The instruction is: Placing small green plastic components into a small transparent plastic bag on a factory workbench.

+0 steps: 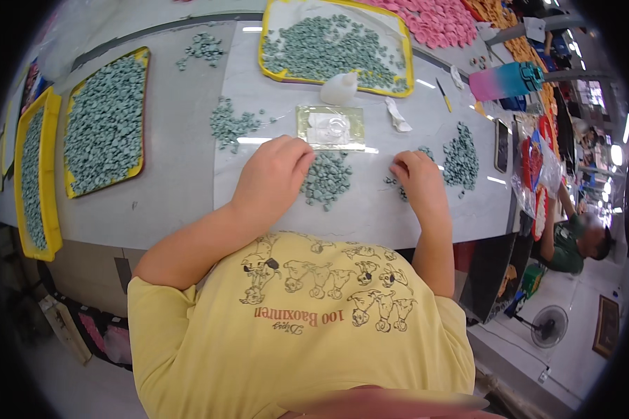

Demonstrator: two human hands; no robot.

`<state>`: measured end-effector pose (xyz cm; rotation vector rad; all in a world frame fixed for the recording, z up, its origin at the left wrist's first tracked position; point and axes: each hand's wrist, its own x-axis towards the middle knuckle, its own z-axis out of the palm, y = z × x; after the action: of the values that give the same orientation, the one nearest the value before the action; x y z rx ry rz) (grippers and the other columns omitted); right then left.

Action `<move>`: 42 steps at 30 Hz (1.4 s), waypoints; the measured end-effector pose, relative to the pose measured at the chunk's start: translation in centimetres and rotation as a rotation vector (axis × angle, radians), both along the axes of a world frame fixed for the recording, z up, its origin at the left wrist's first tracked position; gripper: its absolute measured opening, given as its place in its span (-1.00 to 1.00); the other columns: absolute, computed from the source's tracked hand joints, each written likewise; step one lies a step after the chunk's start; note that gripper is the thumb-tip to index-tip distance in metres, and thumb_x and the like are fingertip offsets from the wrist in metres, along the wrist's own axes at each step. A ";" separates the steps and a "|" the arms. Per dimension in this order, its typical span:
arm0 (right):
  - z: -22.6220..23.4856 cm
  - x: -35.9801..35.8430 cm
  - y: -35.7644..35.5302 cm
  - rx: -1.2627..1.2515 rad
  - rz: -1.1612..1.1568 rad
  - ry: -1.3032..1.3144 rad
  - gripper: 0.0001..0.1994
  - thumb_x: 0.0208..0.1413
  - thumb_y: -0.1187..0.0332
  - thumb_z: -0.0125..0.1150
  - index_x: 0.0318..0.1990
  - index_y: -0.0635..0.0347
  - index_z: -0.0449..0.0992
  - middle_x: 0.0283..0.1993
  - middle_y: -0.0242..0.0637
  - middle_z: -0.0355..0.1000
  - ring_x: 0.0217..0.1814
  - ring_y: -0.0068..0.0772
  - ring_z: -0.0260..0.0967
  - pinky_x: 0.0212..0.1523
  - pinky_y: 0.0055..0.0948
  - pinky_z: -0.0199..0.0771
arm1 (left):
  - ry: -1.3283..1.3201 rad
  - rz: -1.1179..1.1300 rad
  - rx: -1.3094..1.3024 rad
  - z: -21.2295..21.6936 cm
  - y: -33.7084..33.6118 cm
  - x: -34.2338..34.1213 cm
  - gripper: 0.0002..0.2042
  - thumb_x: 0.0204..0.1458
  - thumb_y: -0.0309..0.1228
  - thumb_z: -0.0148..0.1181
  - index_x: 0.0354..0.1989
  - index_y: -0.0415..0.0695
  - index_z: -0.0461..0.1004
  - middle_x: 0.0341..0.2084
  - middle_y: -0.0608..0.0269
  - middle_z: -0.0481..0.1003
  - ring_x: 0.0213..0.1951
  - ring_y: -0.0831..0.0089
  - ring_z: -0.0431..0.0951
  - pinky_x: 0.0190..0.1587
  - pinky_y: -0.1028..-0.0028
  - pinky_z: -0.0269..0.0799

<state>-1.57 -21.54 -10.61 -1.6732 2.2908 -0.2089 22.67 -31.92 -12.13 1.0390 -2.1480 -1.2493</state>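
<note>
red lettering (298,318) on the shirt (300,366) below the pad (330,128); green pieces (326,180) heap at its near edge beside the curled left hand (276,171); half-curled right hand (419,178) to its right; can't tell either's hold.

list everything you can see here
trays: three or more, yellow, left and top
pieces: uncountable, green, trays and table
squeeze bottle: one, white, top centre
packet: one, green-white, centre
crumpled paper: one, white, beside packet
slim tool: one, yellow-black, right
drink bottle: one, pink-blue, right
phone-like slab: one, black, right
heap: one, pink, top right
fan: one, grey, lower right
co-worker: one, green top, right
shirt: one, yellow, bottom
left fingers: one set, bare, beside packet
right fingers: one set, bare, near pieces
</note>
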 end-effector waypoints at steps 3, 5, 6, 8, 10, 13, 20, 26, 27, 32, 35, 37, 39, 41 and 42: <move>1.0 0.7 0.5 -0.050 -0.009 -0.057 -0.82 -0.12 0.52 0.17 -0.29 0.30 0.46 -0.36 -0.19 0.38 -0.39 -0.26 0.35 -0.34 -0.42 0.37 | -0.020 -0.060 -0.374 1.0 0.0 1.6 -0.87 -0.11 -0.48 0.17 -0.40 -0.23 0.40 -0.39 0.16 0.42 -0.19 0.24 0.40 -0.18 0.37 0.32; 1.9 0.8 0.7 -0.083 -0.022 -0.107 -0.81 -0.12 0.54 0.16 -0.28 0.29 0.47 -0.35 -0.20 0.37 -0.40 -0.30 0.35 -0.34 -0.44 0.37 | -0.130 0.017 -0.592 1.5 0.2 2.8 -0.71 -0.11 -0.42 0.19 -0.19 -0.23 0.37 -0.12 0.02 0.33 0.00 0.10 0.28 -0.02 0.23 0.24; 2.5 0.9 0.8 -0.113 -0.033 -0.133 -0.80 -0.13 0.55 0.15 -0.27 0.29 0.47 -0.34 -0.22 0.36 -0.41 -0.35 0.34 -0.35 -0.46 0.37 | -0.137 0.026 -0.602 1.5 -0.1 3.4 -0.71 -0.11 -0.42 0.19 -0.19 -0.23 0.37 -0.12 0.02 0.33 0.00 0.10 0.28 -0.02 0.23 0.24; 3.5 1.3 0.9 -0.156 -0.045 -0.167 -0.79 -0.14 0.56 0.14 -0.26 0.29 0.47 -0.33 -0.24 0.35 -0.43 -0.40 0.32 -0.36 -0.49 0.36 | -0.296 0.192 -0.715 1.3 -1.6 4.8 -0.50 -0.10 -0.32 0.20 0.03 -0.23 0.24 0.07 -0.14 0.13 0.13 -0.10 0.10 0.11 0.05 0.09; 4.5 1.6 1.0 -0.189 -0.051 -0.213 -0.78 -0.13 0.56 0.14 -0.24 0.29 0.47 -0.33 -0.26 0.35 -0.43 -0.43 0.31 -0.37 -0.51 0.36 | -0.347 0.226 -0.665 0.7 -2.5 5.4 -0.45 -0.09 -0.28 0.21 0.07 -0.23 0.19 0.10 -0.18 0.08 0.16 -0.14 0.04 0.13 0.03 0.05; 5.9 1.7 1.4 -0.255 -0.022 -0.233 -0.78 -0.13 0.56 0.15 -0.25 0.28 0.48 -0.34 -0.28 0.34 -0.44 -0.45 0.31 -0.37 -0.53 0.36 | -0.355 0.181 -0.596 1.6 -2.7 4.7 -0.40 -0.08 -0.23 0.21 0.10 -0.26 0.16 0.12 -0.23 0.04 0.19 -0.18 -0.02 0.16 0.01 0.00; 8.1 1.7 2.3 -0.325 0.011 -0.231 -0.80 -0.14 0.57 0.16 -0.27 0.27 0.48 -0.35 -0.30 0.34 -0.44 -0.48 0.30 -0.40 -0.56 0.36 | -0.224 0.113 -0.592 2.7 -2.9 0.8 -0.56 -0.15 -0.25 0.25 -0.13 -0.25 0.33 -0.09 -0.08 0.23 0.03 0.01 0.18 0.05 0.09 0.11; 7.8 2.2 2.2 -0.343 0.031 -0.232 -0.80 -0.15 0.58 0.16 -0.28 0.27 0.48 -0.36 -0.30 0.34 -0.47 -0.50 0.29 -0.43 -0.57 0.35 | -0.261 0.175 -0.738 2.5 -3.7 0.1 -0.77 -0.17 -0.38 0.20 -0.36 -0.17 0.32 -0.35 0.16 0.26 -0.22 0.22 0.26 -0.18 0.23 0.19; 8.1 2.7 2.1 -0.349 0.009 -0.236 -0.81 -0.15 0.59 0.15 -0.29 0.28 0.48 -0.38 -0.30 0.34 -0.49 -0.50 0.28 -0.44 -0.57 0.34 | -0.270 0.188 -0.739 2.4 -3.9 0.4 -0.77 -0.17 -0.38 0.20 -0.36 -0.17 0.32 -0.35 0.16 0.26 -0.22 0.22 0.26 -0.18 0.23 0.19; 9.7 5.5 1.6 -0.428 -0.029 -0.266 -0.88 -0.09 0.60 0.09 -0.34 0.30 0.47 -0.50 -0.31 0.31 -0.55 -0.56 0.23 -0.49 -0.59 0.25 | -0.320 0.061 -0.791 2.9 -5.0 3.1 -0.83 -0.27 -0.46 0.13 -0.47 -0.13 0.30 -0.49 0.25 0.31 -0.35 0.28 0.34 -0.32 0.27 0.19; 10.1 6.8 1.5 -0.468 -0.069 -0.248 -0.90 -0.05 0.58 0.08 -0.35 0.30 0.47 -0.52 -0.33 0.30 -0.55 -0.59 0.21 -0.50 -0.61 0.24 | -0.379 -0.053 -0.906 3.3 -5.5 5.1 -0.88 -0.24 -0.45 0.11 -0.51 -0.11 0.30 -0.57 0.26 0.30 -0.45 0.32 0.35 -0.45 0.35 0.26; 10.2 7.8 1.5 -0.465 -0.062 -0.250 -0.92 -0.02 0.56 0.08 -0.34 0.29 0.47 -0.53 -0.35 0.30 -0.55 -0.62 0.20 -0.49 -0.63 0.24 | -0.375 -0.068 -0.936 3.3 -5.4 6.2 -0.90 -0.21 -0.44 0.10 -0.54 -0.10 0.30 -0.61 0.27 0.30 -0.49 0.34 0.36 -0.52 0.39 0.27; 10.0 8.7 1.7 -0.460 -0.086 -0.275 -0.92 0.00 0.52 0.10 -0.32 0.29 0.48 -0.53 -0.37 0.31 -0.55 -0.64 0.21 -0.48 -0.64 0.25 | -0.363 -0.090 -0.959 3.3 -5.1 7.2 -0.91 -0.18 -0.44 0.09 -0.57 -0.09 0.30 -0.64 0.28 0.30 -0.54 0.35 0.36 -0.59 0.42 0.28; 10.3 9.0 1.7 -0.451 -0.087 -0.301 -0.91 0.01 0.52 0.11 -0.31 0.30 0.48 -0.51 -0.38 0.33 -0.53 -0.66 0.23 -0.47 -0.66 0.26 | -0.289 -0.076 -0.996 3.2 -5.1 7.4 -0.86 -0.11 -0.41 0.09 -0.61 -0.10 0.29 -0.68 0.29 0.31 -0.57 0.35 0.38 -0.62 0.43 0.32; 10.4 9.1 1.8 -0.444 -0.092 -0.324 -0.91 0.02 0.51 0.12 -0.30 0.30 0.48 -0.50 -0.40 0.35 -0.51 -0.68 0.25 -0.46 -0.67 0.27 | -0.289 -0.073 -0.992 3.3 -5.0 7.5 -0.86 -0.11 -0.41 0.09 -0.61 -0.10 0.29 -0.68 0.29 0.31 -0.57 0.35 0.38 -0.62 0.43 0.32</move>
<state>7.53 -19.77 -0.19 -1.5722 2.1759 -0.9949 30.18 -36.91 -8.79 0.6995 -2.5452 0.0548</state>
